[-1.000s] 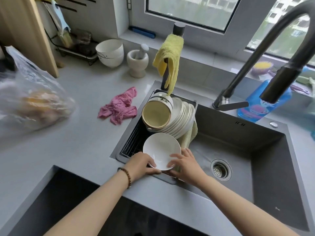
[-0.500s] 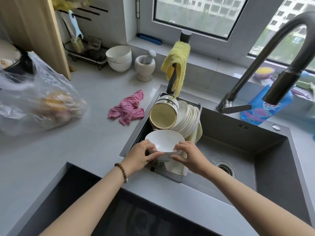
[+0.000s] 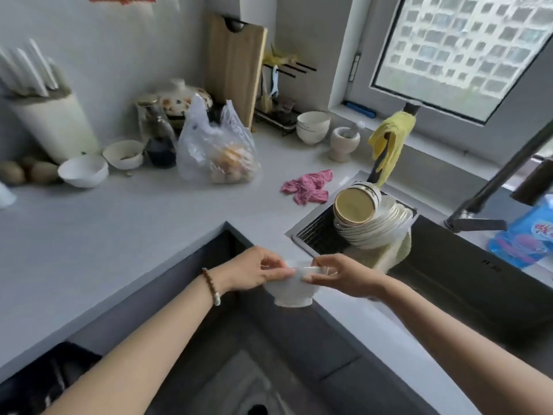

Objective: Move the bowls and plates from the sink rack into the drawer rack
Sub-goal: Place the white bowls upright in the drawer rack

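A white bowl (image 3: 291, 290) hangs upright in the air in front of the counter edge, off the sink rack. My left hand (image 3: 254, 272) grips its left rim and my right hand (image 3: 341, 274) grips its right rim. The dark sink rack (image 3: 314, 232) sits in the left end of the sink. A cream bowl (image 3: 354, 205) leans in it on its side against a row of several white plates (image 3: 386, 226). The drawer rack is not in view.
A pink cloth (image 3: 308, 187), a plastic bag of fruit (image 3: 215, 151), stacked white bowls (image 3: 312, 125), a mortar (image 3: 344, 142) and a white bowl (image 3: 83, 170) lie on the grey counter. The black faucet (image 3: 490, 187) arches over the sink. A yellow cloth (image 3: 389, 142) hangs behind the rack.
Both hands lifted the white bowl out of the sink rack and carried it toward me, off the counter edge. My view swung left, showing more of the counter.
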The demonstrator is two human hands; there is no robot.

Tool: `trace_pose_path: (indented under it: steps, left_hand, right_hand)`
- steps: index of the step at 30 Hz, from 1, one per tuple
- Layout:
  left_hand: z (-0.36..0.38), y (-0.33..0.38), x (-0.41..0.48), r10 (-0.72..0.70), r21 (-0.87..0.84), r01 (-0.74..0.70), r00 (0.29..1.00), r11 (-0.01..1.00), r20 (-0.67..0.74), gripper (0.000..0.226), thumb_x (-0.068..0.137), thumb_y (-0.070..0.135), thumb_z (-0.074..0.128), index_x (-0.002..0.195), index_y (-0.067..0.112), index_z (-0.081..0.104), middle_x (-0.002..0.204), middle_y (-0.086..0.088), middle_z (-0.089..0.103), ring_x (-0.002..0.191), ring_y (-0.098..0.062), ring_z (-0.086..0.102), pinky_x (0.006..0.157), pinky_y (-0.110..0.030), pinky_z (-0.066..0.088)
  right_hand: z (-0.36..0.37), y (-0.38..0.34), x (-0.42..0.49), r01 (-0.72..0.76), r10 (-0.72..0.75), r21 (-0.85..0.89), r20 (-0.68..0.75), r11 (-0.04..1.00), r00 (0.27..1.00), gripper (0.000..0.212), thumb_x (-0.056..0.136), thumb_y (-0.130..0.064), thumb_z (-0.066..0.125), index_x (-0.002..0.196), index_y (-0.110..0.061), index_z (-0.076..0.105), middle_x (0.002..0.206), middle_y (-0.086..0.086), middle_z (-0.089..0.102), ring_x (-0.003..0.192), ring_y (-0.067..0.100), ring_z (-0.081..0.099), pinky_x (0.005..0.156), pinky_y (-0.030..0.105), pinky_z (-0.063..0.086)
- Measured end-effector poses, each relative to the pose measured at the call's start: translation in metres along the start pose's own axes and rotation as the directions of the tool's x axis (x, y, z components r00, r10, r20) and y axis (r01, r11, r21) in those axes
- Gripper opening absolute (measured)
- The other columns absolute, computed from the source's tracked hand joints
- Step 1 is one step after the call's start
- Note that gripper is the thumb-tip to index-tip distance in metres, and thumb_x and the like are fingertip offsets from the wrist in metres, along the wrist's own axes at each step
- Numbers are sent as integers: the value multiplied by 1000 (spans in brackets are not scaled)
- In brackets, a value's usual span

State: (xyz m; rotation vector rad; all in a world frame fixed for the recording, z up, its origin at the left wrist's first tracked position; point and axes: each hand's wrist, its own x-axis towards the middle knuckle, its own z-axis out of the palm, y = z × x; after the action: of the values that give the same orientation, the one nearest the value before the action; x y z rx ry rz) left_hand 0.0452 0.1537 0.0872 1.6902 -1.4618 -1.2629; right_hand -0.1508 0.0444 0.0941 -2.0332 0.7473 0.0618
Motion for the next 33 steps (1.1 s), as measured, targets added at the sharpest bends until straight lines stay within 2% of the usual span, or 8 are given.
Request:
trace_pose_path:
  steps: [7,13,16,19,22,25,29,33]
  left_hand:
    - [17,-58,-174,-176,-151,139,947,979,-269,12,87,33,62,79,29,70,70,20,65,69,9,53,71,-10,41]
    - [24,-123,-338,-398,-441,157,748,884,-532,14,88,30,61,81,27,72,76,16,69,76,3,57,78,-17,40]
    - [32,-157,-412,-504,-543,146,622,827,-600,15,86,35,61,88,26,72,92,7,71,89,-6,60,85,-24,44]
    - [40,-194,-477,-595,-655,67,495,753,-633,18,88,34,59,95,22,71,104,-1,70,101,-15,60,92,-33,47]
    - [41,-235,-536,-693,-757,-39,376,652,-615,19,88,35,59,99,24,68,111,-3,66,107,-19,59,88,-36,51]
    - [39,-275,-592,-729,-800,-110,354,590,-586,29,89,37,57,110,19,65,118,-4,65,113,-22,58,96,-42,48]
    - [42,-323,-648,-770,-836,-135,334,532,-544,19,89,37,57,103,25,63,117,-2,63,112,-23,57,100,-47,46]
    - [40,-363,-684,-802,-870,-160,337,467,-493,13,89,36,57,99,30,62,109,6,62,109,-19,56,94,-39,49]
  right_hand:
    - [115,-70,-8,102,-98,-8,227,995,969,31,86,-39,70,78,-11,58,50,-17,46,47,-1,38,49,12,28]
    - [265,-153,-6,167,-228,226,281,960,932,36,83,-34,74,100,-4,61,75,-4,63,67,7,57,61,15,43]
    - [349,-188,-5,74,-174,294,332,953,927,48,82,-39,74,120,-18,54,105,-4,65,93,11,64,72,13,51]
    - [434,-214,-2,-102,-59,312,466,945,883,75,74,-61,71,131,-18,46,126,1,60,112,20,59,78,29,50]
    - [506,-242,-15,-367,88,307,650,878,755,55,86,-58,60,122,-17,50,121,7,59,105,23,59,88,40,50]
    - [578,-259,-26,-557,133,389,721,734,680,32,90,-50,57,110,-26,50,110,7,59,112,32,60,99,44,50]
    - [662,-274,-31,-584,136,450,703,676,698,46,86,-50,60,121,-20,53,119,14,64,106,28,64,96,38,52]
    - [713,-287,-24,-616,155,460,708,639,689,31,89,-44,59,111,-23,57,114,15,65,95,25,66,89,33,56]
